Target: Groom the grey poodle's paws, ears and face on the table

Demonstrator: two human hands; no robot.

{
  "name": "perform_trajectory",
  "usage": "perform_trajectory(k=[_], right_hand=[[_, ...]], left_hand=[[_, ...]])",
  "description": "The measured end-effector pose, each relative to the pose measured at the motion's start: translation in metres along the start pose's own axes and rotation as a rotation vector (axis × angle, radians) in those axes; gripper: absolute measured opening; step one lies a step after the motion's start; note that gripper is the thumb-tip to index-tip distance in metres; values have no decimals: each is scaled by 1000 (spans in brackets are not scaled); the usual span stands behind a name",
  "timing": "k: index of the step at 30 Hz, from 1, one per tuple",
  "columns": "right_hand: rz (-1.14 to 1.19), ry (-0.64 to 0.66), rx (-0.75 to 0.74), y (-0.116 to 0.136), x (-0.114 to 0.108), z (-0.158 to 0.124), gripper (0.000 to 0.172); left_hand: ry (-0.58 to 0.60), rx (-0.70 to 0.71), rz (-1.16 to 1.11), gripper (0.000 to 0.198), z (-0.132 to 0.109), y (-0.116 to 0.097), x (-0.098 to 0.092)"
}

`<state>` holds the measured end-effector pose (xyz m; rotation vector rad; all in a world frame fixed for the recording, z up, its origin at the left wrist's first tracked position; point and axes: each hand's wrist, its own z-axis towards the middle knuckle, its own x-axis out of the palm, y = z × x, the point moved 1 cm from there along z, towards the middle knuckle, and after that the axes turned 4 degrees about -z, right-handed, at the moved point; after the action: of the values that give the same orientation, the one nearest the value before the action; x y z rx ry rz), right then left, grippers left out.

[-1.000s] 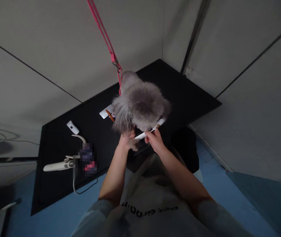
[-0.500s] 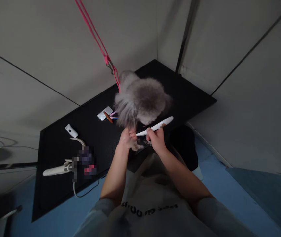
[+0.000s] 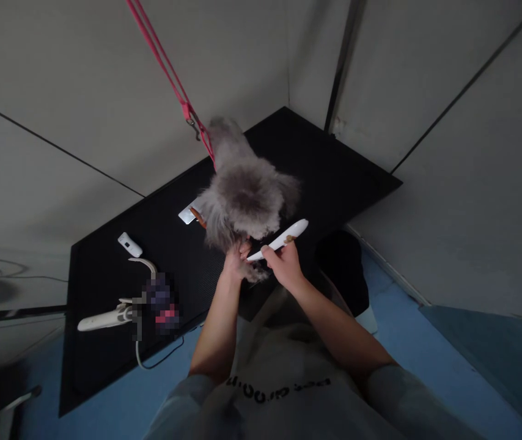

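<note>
A small fluffy grey dog (image 3: 242,189) stands on a black table (image 3: 334,177), facing away from me. A pink leash (image 3: 164,61) runs from its neck up to the top left. My left hand (image 3: 236,261) is closed around the dog's hind leg near the table's front edge. My right hand (image 3: 282,264) grips a long white grooming tool (image 3: 282,238) that points up and right, its near tip close to the held leg.
On the table's left part lie a small white device (image 3: 129,245), a white corded tool (image 3: 105,316), a blurred dark object (image 3: 160,299) and a flat silvery brush (image 3: 188,212). Grey walls close in behind. The floor is blue.
The dog has shifted left and away. My right hand has swung the white tool from lying against the dog's rear to a steeper tilt beside the leg. My left hand keeps its hold.
</note>
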<state>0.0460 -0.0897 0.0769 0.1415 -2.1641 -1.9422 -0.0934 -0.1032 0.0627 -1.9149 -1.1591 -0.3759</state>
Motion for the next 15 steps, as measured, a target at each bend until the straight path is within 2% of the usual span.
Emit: perform_trajectory(k=[3,7,9,12,15], right_hand=[[-78,72,2,-7,3,-4,29],[-52,133,38,-9,-4,-10,26],[5,85,45,-5,-8,-9,22],[48,-63,25,0,-11,-5,21],[21,-63,-20,-3,-10,-7,23]], left_hand=[[-26,-18,4,55,2,4,-3],[2,-81,1,54,5,2,-1],[23,-87,1,51,7,1,2],[52,-74,41,49,9,0,8],[83,21,51,40,7,-1,16]])
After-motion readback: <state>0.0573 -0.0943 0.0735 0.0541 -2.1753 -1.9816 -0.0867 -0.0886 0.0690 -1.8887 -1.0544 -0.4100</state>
